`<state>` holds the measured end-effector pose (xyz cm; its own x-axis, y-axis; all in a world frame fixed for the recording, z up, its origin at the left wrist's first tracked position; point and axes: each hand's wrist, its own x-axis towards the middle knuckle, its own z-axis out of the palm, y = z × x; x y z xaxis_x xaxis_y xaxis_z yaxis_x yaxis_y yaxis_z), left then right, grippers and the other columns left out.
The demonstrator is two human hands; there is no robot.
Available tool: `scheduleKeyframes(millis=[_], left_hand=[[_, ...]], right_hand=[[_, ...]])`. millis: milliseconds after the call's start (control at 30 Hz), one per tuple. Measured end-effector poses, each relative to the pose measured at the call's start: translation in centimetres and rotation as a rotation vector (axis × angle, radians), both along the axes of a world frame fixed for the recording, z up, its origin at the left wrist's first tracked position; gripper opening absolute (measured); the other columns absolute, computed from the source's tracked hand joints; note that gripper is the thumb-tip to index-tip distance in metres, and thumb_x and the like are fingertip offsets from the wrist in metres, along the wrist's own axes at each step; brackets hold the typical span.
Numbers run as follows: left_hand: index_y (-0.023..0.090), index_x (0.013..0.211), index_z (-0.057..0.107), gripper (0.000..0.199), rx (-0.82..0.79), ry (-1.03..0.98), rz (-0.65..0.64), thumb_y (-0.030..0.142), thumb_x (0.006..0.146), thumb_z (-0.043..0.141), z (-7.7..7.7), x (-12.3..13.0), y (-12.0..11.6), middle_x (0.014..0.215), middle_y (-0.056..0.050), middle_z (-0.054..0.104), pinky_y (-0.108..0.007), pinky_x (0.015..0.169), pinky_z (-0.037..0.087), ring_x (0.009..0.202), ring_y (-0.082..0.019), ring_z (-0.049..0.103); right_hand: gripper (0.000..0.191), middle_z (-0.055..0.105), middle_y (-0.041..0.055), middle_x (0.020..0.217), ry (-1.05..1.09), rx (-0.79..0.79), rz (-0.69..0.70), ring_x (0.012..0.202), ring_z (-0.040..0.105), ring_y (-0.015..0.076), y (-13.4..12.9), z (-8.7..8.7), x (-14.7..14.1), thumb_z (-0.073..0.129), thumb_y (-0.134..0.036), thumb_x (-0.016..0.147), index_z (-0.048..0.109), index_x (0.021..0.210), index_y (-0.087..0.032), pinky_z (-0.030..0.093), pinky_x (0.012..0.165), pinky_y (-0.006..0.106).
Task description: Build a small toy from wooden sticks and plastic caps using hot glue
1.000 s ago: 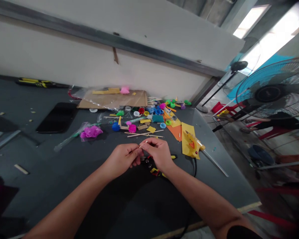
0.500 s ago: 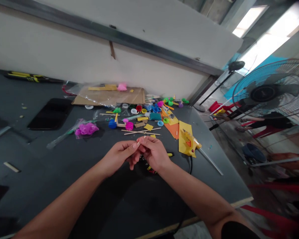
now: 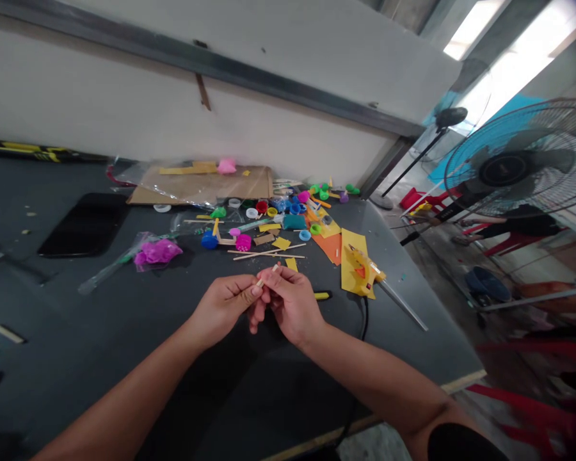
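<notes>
My left hand (image 3: pixel 223 304) and my right hand (image 3: pixel 290 301) meet above the dark tabletop (image 3: pixel 125 358), their fingertips pinching a short pale wooden stick (image 3: pixel 267 276). Just beyond my right hand lies a small yellow-and-black piece (image 3: pixel 322 295). A yellow hot glue gun (image 3: pixel 362 272) rests on yellow paper (image 3: pixel 352 256) to the right, with a clear glue stick (image 3: pixel 402 305) at its end. Several loose craft sticks (image 3: pixel 266 253) lie in front of my fingers. Anything under my hands is hidden.
Coloured bottle caps, a blue-and-pink stick assembly (image 3: pixel 223 240) and pink material in plastic (image 3: pixel 157 252) are spread across the table. Cardboard (image 3: pixel 199 186) lies by the wall. A black tablet (image 3: pixel 83 224) is at left. A fan (image 3: pixel 511 169) and a seated person (image 3: pixel 509 227) are beyond the right edge.
The whole scene has shifted left in view. My hands have parted slightly, showing the wooden stick more clearly, and the dark object beneath them no longer shows.
</notes>
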<state>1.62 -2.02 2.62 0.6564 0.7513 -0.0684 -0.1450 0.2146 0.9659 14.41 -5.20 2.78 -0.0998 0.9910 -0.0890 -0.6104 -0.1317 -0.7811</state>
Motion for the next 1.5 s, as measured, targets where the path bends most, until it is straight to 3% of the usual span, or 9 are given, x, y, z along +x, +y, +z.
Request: scheduleKeyframes(millis=[200, 467, 567, 667, 767, 900, 1167, 1333, 1500], left_hand=[[0.013, 0.077, 0.06, 0.031, -0.069, 0.015, -0.071, 0.043, 0.08, 0.054, 0.2, -0.4, 0.4, 0.06, 0.0, 0.054, -0.022, 0.041, 0.047, 0.051, -0.011, 0.052], [0.016, 0.063, 0.048, 0.033, 0.239, 0.219, 0.251, 0.04, 0.085, 0.046, 0.4, 0.5, -0.3, 0.047, 0.005, 0.043, -0.018, 0.039, 0.034, 0.04, -0.007, 0.04], [0.017, 0.065, 0.048, 0.031, 0.286, 0.232, 0.328, 0.039, 0.086, 0.044, 0.8, -0.3, -0.1, 0.047, 0.006, 0.042, -0.019, 0.039, 0.031, 0.039, -0.007, 0.039], [0.018, 0.065, 0.046, 0.03, 0.327, 0.226, 0.412, 0.037, 0.088, 0.041, 1.4, -1.4, 0.2, 0.048, 0.006, 0.041, -0.018, 0.04, 0.03, 0.04, -0.006, 0.039], [0.018, 0.066, 0.046, 0.03, 0.372, 0.24, 0.44, 0.035, 0.089, 0.04, 1.8, -2.0, 0.4, 0.049, 0.006, 0.042, -0.018, 0.042, 0.03, 0.042, -0.006, 0.039], [0.018, 0.067, 0.047, 0.029, 0.399, 0.277, 0.411, 0.035, 0.089, 0.04, 1.6, -2.1, 0.5, 0.051, 0.005, 0.042, -0.018, 0.043, 0.03, 0.043, -0.006, 0.039], [0.018, 0.067, 0.048, 0.028, 0.479, 0.297, 0.452, 0.033, 0.089, 0.039, 1.9, -2.7, 0.5, 0.053, 0.004, 0.044, -0.02, 0.045, 0.031, 0.045, -0.008, 0.04], [0.019, 0.067, 0.049, 0.026, 0.621, 0.443, 0.459, 0.031, 0.088, 0.04, 2.5, -2.9, 0.3, 0.054, 0.003, 0.047, -0.02, 0.048, 0.034, 0.05, -0.009, 0.044], [0.02, 0.067, 0.05, 0.024, 0.685, 0.516, 0.468, 0.03, 0.087, 0.041, 2.5, -2.9, 0.5, 0.054, 0.003, 0.047, -0.02, 0.048, 0.034, 0.05, -0.01, 0.044]], right_hand=[[0.016, 0.049, -0.0064, 0.047, -0.177, 0.021, -0.163, 0.038, 0.05, 0.0089, 0.6, -0.3, 0.0, 0.068, -0.027, 0.07, 0.058, 0.064, -0.015, 0.042, 0.04, 0.021], [0.023, 0.05, -0.0036, 0.055, -0.367, 0.001, -0.184, 0.043, 0.036, 0.005, 1.2, 0.5, 0.3, 0.062, -0.038, 0.075, 0.065, 0.075, -0.015, 0.027, 0.041, 0.019], [0.031, 0.057, 0.0002, 0.07, -0.751, 0.107, -0.014, 0.052, 0.044, 0.0084, 1.1, 2.9, 2.6, 0.055, -0.045, 0.079, 0.066, 0.092, -0.018, 0.036, 0.05, 0.022], [0.05, 0.059, 0.0079, 0.106, -1.366, 0.362, 0.099, 0.093, 0.054, 0.0218, -0.4, 4.3, 5.0, 0.065, -0.048, 0.071, 0.059, 0.113, -0.023, 0.041, 0.081, 0.036], [0.092, 0.047, 0.018, 0.126, -1.778, 0.387, 0.22, 0.114, 0.042, 0.0359, -2.7, 3.0, 6.2, 0.072, -0.059, 0.055, 0.042, 0.132, -0.018, 0.032, 0.093, 0.05], [0.09, 0.048, 0.0182, 0.123, -1.998, 0.319, 0.3, 0.111, 0.042, 0.0352, -4.1, -0.1, 5.9, 0.073, -0.048, 0.059, 0.037, 0.134, -0.014, 0.032, 0.092, 0.05], [0.03, 0.053, 0.0092, 0.093, -1.655, 0.046, 0.151, 0.089, 0.05, 0.0236, -4.1, 2.6, 6.7, 0.056, -0.024, 0.063, 0.057, 0.092, -0.015, 0.04, 0.08, 0.036], [0.041, 0.057, 0.0037, 0.084, -0.733, -0.265, 0.305, 0.078, 0.055, 0.0185, -5.8, 4.8, 5.8, 0.048, -0.022, 0.059, 0.053, 0.099, -0.018, 0.044, 0.072, 0.033], [0.029, 0.057, 0.0022, 0.081, -0.521, -0.306, 0.286, 0.076, 0.057, 0.0167, -5.0, 3.9, 3.1, 0.051, -0.019, 0.058, 0.054, 0.087, -0.017, 0.044, 0.072, 0.032]])
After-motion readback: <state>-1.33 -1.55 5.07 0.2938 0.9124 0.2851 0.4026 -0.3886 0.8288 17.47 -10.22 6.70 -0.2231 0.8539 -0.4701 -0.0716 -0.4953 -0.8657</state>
